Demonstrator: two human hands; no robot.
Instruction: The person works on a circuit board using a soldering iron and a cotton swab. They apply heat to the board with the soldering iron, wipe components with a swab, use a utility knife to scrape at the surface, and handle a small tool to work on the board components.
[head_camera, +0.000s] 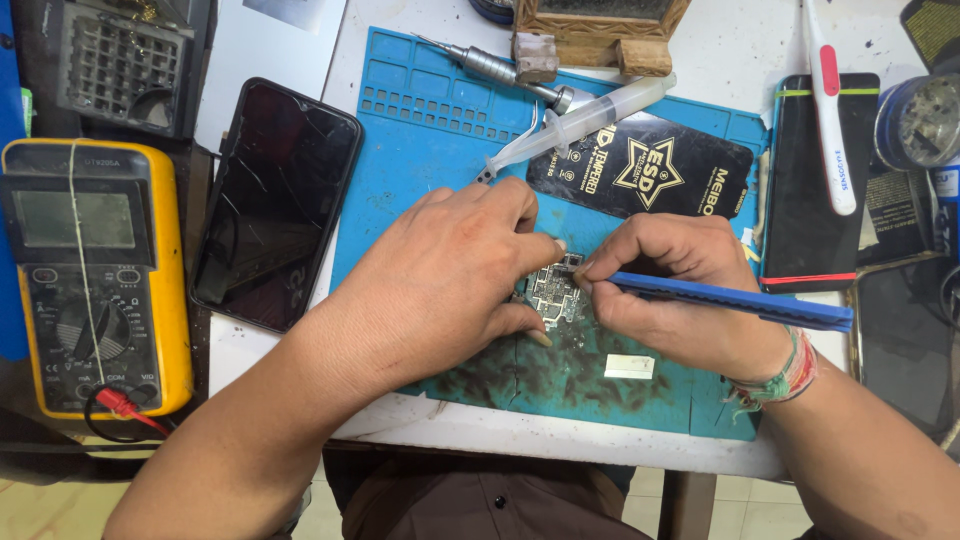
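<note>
Circuit board (556, 293), small and silvery, lies near the middle of the blue work mat (420, 120) on the white counter (730, 50), pinned between both hands so it likely cannot slide while it is worked on. At the far left sits a yellow meter (95, 275) with a red plug at its near edge, and just right of it a dark phone (275, 205) lies face up off the mat, out of the way. The left hand (450, 275) rests palm down on the mat, its grip closed on the left edge of the board with fingertips pressing it flat. Far of the hands lie a metal screwdriver (495, 65), a clear syringe (580, 120) and a black packet (645, 170), near enough to reach. The right hand (670, 290) has its grip closed on a blue flat tool (740, 300), held like a pen with the tip touching the right edge of the board. A small white piece (629, 367) lies near it on the mat. At the far right a white and red tool (830, 110) rests across another dark phone (815, 180).
</note>
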